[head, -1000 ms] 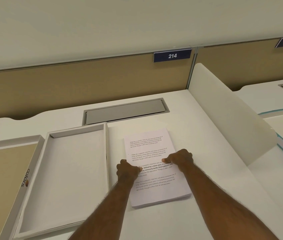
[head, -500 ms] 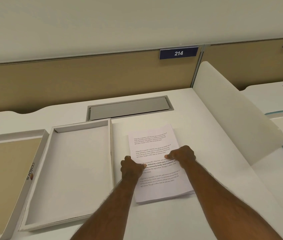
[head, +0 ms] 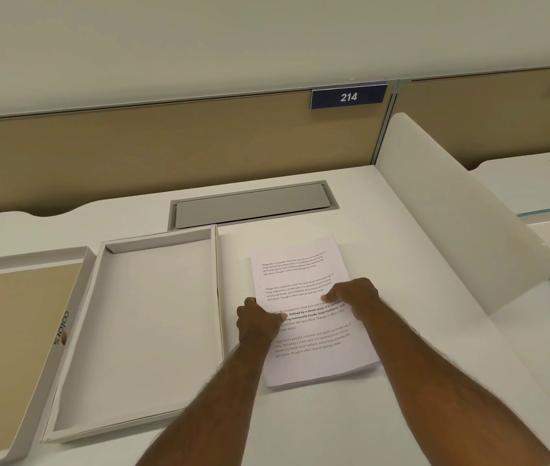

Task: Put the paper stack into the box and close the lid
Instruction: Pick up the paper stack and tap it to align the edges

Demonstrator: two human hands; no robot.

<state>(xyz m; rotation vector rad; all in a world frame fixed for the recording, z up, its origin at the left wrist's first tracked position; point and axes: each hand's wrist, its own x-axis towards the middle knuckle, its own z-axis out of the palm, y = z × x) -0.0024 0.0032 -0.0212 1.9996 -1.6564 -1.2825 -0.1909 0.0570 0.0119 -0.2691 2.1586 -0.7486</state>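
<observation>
1. White printed paper stack (head: 303,297) is seen lying flat on the desk (head: 418,415), just beside the right wall of the open box (head: 152,331) & slightly skewed to it. Not yet in the box.

2. Left hand (head: 257,322) is set on the stack's left edge, fingers curled; thumb appears pressed on the top sheet. Whether fingers are tucked under the edge can't be told.

3. Right hand (head: 356,297) is laid on the top sheet, approx. mid-page toward the right side, fingers bent, fingertips pressing down. Nothing is lifted; both hands are closed loosely on/against the paper rather than spread wide.

4. Handling, as judged: many loose sheets, so some weight is expected, but the stack is floppy w/o support. Sheets are smooth & likely to slide over each other or fan out if gripped by one corner only.

5. Best hold, as judged: both long edges to be pinched, thumbs on top, fingers beneath, near mid-length, so sag is kept even. Edges may need squaring first.

6. Box interior is seen empty, low-walled, similar in outline to the sheets; fit is prob. snug, so the stack should be lowered level & aligned w/ the walls to avoid bent corners.

7. Lid (head: 14,338) is seen lying inside-up at far left, touching or nearly touching the box; it remains to be flipped & fitted once the paper is in.
</observation>
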